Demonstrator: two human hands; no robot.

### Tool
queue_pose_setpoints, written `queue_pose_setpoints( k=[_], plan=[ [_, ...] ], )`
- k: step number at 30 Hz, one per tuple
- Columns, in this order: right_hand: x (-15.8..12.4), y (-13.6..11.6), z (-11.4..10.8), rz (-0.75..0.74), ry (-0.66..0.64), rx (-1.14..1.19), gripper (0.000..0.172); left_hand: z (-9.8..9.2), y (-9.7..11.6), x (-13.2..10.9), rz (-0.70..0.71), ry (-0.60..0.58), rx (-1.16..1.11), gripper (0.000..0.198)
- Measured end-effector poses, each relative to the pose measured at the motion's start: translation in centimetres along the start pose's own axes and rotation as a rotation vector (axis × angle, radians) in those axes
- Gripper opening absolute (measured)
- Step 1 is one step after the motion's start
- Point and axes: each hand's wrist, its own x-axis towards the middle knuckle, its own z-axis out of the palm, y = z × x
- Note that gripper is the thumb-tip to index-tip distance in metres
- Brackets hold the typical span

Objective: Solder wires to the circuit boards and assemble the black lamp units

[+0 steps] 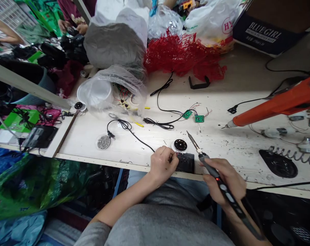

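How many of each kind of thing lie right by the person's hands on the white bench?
Soldering iron, in right hand: 1
Black box, gripped by left hand: 1
Round black disc: 1
Green circuit boards: 2
Total: 5

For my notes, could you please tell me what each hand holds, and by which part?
Right hand grips the soldering iron by its handle; left hand pinches the black box at its left edge.

- We log a pale, speckled workbench, brightly lit across its middle.
- 12 o'clock: we see plastic bags and red netting.
- 1 o'clock: dark box.
- 8 o'clock: green bag below the bench edge.
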Motion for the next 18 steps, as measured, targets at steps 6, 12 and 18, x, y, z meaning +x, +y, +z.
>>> queue_pose_setpoints(
  k=[6, 12, 18],
  plan=[
    [0.0, -1.0, -3.2, 0.269, -0.052, 0.044, 0.018, 0.0, -0.2, 0.1, 0.100, 0.040, 0.011, 0.018],
    [-0.3, -1.0, -1.9, 0.384, -0.075, 0.041, 0.012, -0.2, -0.1, 0.2, 0.147, 0.046, 0.013, 0.018],
    [-0.1, -1.0, -0.9, 0.457, -0.043, 0.061, 0.013, -0.3, -0.1, 0.2, 0.152, 0.016, 0.050, 0.019]
  ],
)
